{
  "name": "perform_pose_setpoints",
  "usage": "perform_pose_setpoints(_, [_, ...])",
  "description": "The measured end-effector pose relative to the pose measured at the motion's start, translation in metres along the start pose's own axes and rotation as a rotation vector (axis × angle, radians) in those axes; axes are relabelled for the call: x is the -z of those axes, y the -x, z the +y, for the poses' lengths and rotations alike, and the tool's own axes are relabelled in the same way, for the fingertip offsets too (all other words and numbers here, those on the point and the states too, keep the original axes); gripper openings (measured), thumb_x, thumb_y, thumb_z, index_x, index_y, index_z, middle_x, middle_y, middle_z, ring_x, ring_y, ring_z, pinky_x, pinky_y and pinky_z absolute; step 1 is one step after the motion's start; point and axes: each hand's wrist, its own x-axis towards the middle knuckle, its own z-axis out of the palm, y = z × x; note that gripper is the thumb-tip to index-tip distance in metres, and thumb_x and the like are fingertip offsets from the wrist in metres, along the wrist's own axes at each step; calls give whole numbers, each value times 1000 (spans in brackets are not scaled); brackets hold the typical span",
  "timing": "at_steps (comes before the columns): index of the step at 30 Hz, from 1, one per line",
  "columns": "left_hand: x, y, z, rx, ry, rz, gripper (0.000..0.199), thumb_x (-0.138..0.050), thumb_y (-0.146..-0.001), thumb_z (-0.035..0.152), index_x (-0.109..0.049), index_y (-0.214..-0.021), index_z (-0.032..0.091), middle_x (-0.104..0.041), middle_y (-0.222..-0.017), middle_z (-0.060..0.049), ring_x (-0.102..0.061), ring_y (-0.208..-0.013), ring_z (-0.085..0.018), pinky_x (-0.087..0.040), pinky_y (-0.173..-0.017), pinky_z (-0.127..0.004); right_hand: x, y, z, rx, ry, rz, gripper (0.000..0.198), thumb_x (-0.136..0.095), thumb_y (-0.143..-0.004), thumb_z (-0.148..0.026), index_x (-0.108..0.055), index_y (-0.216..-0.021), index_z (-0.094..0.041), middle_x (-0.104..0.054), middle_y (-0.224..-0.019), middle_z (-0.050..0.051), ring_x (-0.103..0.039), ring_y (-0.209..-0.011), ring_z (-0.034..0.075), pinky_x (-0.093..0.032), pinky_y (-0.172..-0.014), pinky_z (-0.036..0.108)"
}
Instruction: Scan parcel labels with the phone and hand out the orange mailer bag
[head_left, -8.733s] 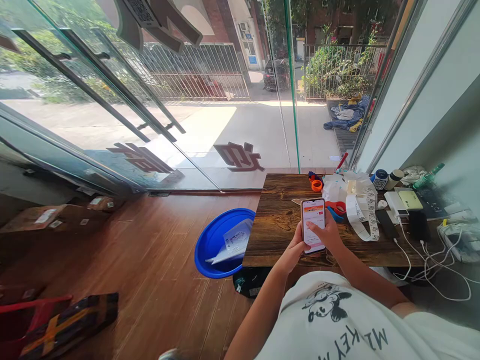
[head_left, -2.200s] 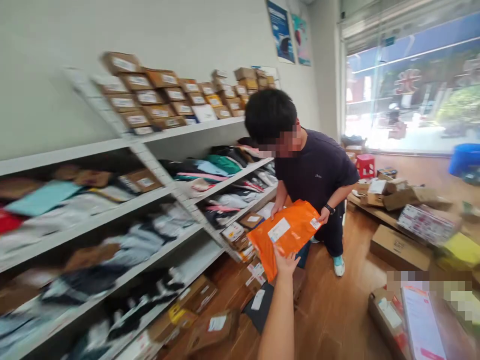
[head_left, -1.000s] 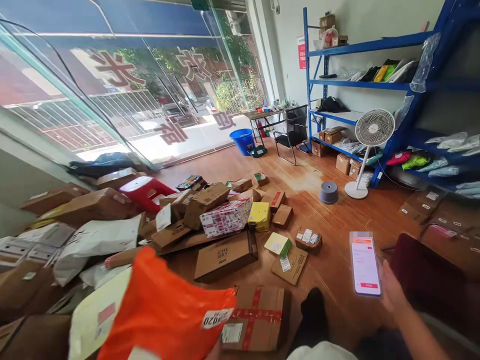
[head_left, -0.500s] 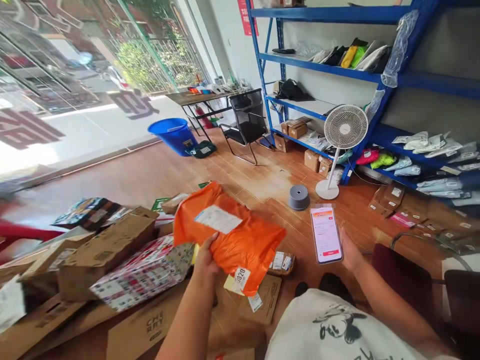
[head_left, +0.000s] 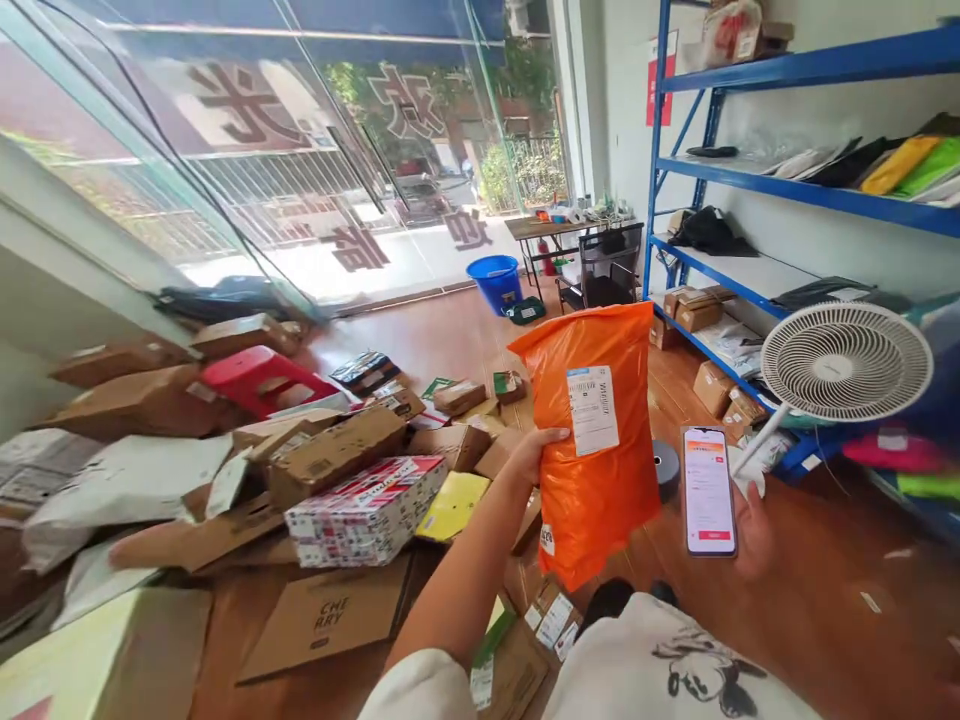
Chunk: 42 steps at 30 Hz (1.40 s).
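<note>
An orange plastic mailer (head_left: 596, 500) hangs upright from my left hand (head_left: 541, 450), which grips its left edge. Its white shipping label (head_left: 592, 410) faces me, and a small number sticker (head_left: 547, 540) shows near the lower left corner. In my right hand (head_left: 752, 530) is a smartphone (head_left: 709, 490) with a lit screen, just right of the mailer. Most of the fingers on that hand are hidden behind the phone.
Parcels lie heaped on the floor at left, among them a patterned box (head_left: 364, 515), a yellow envelope (head_left: 452, 505) and a red stool (head_left: 266, 380). A white fan (head_left: 847, 362) stands at right before the blue shelves (head_left: 750, 180). Further back is a blue bin (head_left: 495, 285).
My left hand has turned the orange mailer from lying tilted to upright and moved it right, nearer the phone. The view has swung left, showing more of the parcel heap and window.
</note>
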Motion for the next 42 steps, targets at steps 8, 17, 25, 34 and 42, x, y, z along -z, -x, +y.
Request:
perform_pose_setpoints(8, [2, -74, 36, -87, 67, 18, 67, -60, -62, 1, -65, -129, 8, -76, -111, -14, -63, -123, -40, -49, -110, -58, -35, -109, -49, -111, 49, -130, 56, -65, -81, -72, -73, -118, -31, -76, -124, 7, -68, -121, 33, -44, -112, 54])
perform_pose_setpoints(17, [45, -202, 139, -112, 25, -46, 66, -61, -57, 6, -65, -123, 3, -74, -114, -19, -59, -126, -43, -48, -111, -58, -111, -287, -28, -90, 61, -219, 65, -73, -77, -69, -66, -131, -33, -76, -124, 6, -69, -118, 33, -51, -106, 53])
perform_pose_setpoints(25, [81, -303, 243, -97, 3, -157, 77, -69, -52, 10, -63, -128, 6, -74, -116, -17, -61, -124, -45, -51, -109, -56, -234, -413, -16, 36, 141, -243, 67, -74, -73, -74, -69, -123, -29, -74, -129, 4, -59, -132, 33, -48, -111, 51])
perform_pose_setpoints(34, [124, -385, 297, -122, -20, -367, 68, -74, -59, 18, -67, -126, 9, -76, -111, -16, -64, -119, -43, -50, -110, -55, -299, -505, -18, 126, 176, -229, 63, -73, -72, -76, -72, -114, -30, -78, -118, 3, -69, -117, 30, -56, -99, 43])
perform_pose_setpoints(42, [125, -459, 347, -186, -1, -323, 70, -74, -57, 19, -66, -126, 9, -74, -118, -17, -63, -120, -44, -51, -108, -56, -318, -609, -25, 108, 123, -204, 58, -75, -74, -72, -72, -114, -31, -75, -126, 0, -64, -127, 27, -51, -108, 40])
